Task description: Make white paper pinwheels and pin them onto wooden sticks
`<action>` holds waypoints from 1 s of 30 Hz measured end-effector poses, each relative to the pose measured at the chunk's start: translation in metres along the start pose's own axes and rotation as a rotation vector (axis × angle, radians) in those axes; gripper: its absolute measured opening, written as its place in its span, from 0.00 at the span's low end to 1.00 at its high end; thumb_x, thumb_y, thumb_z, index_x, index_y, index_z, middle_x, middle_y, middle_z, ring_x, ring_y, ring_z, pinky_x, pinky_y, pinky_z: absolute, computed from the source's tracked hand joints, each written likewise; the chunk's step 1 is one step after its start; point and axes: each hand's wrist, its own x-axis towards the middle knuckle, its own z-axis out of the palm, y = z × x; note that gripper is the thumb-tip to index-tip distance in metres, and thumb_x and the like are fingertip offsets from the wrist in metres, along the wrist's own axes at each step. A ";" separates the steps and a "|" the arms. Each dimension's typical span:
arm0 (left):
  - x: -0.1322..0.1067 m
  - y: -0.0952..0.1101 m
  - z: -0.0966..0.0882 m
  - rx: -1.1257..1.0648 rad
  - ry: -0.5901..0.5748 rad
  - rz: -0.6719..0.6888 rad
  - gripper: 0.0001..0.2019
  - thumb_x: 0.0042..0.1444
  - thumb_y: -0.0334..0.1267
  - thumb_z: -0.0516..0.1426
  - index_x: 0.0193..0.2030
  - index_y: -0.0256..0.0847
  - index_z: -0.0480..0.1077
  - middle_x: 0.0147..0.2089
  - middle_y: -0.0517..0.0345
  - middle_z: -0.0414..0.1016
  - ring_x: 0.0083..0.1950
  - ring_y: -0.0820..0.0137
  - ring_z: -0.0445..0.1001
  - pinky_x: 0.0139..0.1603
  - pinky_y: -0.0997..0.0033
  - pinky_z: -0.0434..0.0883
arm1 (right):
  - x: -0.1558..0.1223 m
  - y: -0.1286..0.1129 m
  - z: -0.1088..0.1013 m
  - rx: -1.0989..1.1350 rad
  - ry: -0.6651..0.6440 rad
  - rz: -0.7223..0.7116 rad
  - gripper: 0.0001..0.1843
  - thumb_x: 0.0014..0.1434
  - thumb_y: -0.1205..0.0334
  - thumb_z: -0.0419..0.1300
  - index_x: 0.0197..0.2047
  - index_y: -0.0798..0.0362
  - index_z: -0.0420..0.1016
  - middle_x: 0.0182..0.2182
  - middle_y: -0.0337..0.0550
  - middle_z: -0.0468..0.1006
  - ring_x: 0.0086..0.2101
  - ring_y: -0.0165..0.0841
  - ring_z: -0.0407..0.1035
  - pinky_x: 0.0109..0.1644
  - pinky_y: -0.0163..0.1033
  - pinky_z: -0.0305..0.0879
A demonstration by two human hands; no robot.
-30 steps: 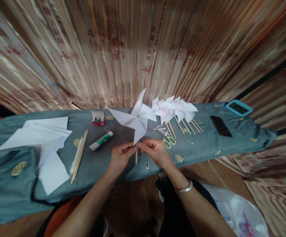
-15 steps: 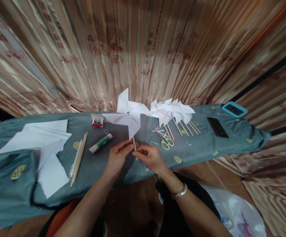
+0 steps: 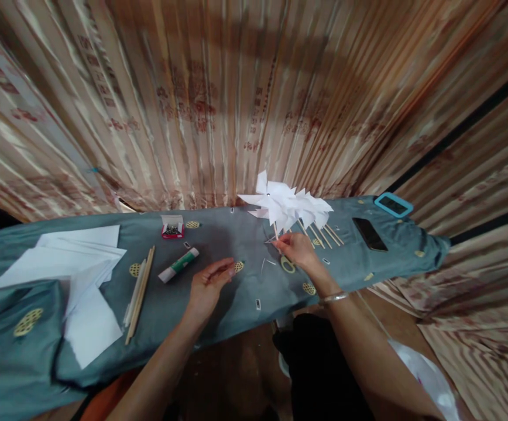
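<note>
My right hand [image 3: 297, 248] pinches the wooden stick of a white paper pinwheel [image 3: 270, 200] and holds it up against the pile of finished pinwheels [image 3: 309, 209] at the back right of the table. My left hand [image 3: 209, 285] rests over the grey cloth [image 3: 236, 304] with its fingers loosely stretched and nothing in them. A green-and-white glue stick [image 3: 178, 264] lies just left of that hand. Yellow-handled scissors [image 3: 286, 266] lie partly under my right hand.
White paper sheets [image 3: 67, 257] are stacked at the left, with wooden sticks [image 3: 138, 292] beside them. A small red box of pins [image 3: 172, 227] sits near the back. A dark phone [image 3: 369, 234] and a blue-framed one [image 3: 393, 204] lie at the right. A curtain hangs behind.
My left hand let go of the pinwheel's stick and stayed over the cloth. My right hand carried the pinwheel right and back to the pile of finished ones.
</note>
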 end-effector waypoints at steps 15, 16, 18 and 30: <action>-0.008 -0.002 -0.023 0.047 -0.022 -0.005 0.19 0.35 0.46 0.69 0.35 0.40 0.79 0.38 0.49 0.83 0.43 0.56 0.79 0.49 0.58 0.74 | 0.022 0.007 0.006 -0.508 -0.196 0.096 0.15 0.61 0.54 0.59 0.37 0.55 0.82 0.38 0.52 0.83 0.42 0.44 0.77 0.44 0.40 0.68; -0.008 -0.002 -0.024 0.053 -0.027 -0.007 0.19 0.36 0.46 0.68 0.36 0.40 0.79 0.39 0.49 0.83 0.43 0.56 0.79 0.50 0.58 0.74 | 0.023 0.007 0.006 -0.526 -0.205 0.095 0.16 0.62 0.54 0.58 0.38 0.56 0.82 0.39 0.53 0.83 0.43 0.45 0.76 0.45 0.40 0.68; -0.010 -0.002 -0.027 0.061 -0.029 -0.017 0.19 0.35 0.46 0.68 0.36 0.40 0.79 0.39 0.49 0.83 0.44 0.56 0.80 0.50 0.58 0.74 | 0.024 0.009 0.006 -0.556 -0.218 0.092 0.17 0.63 0.53 0.57 0.39 0.57 0.81 0.40 0.55 0.82 0.44 0.46 0.76 0.45 0.41 0.69; -0.016 0.002 -0.035 0.081 -0.009 -0.039 0.26 0.31 0.51 0.70 0.37 0.37 0.79 0.37 0.48 0.83 0.43 0.57 0.80 0.49 0.60 0.75 | 0.019 0.021 0.007 -0.681 -0.176 0.054 0.20 0.64 0.52 0.57 0.45 0.62 0.76 0.43 0.62 0.79 0.46 0.48 0.74 0.50 0.48 0.67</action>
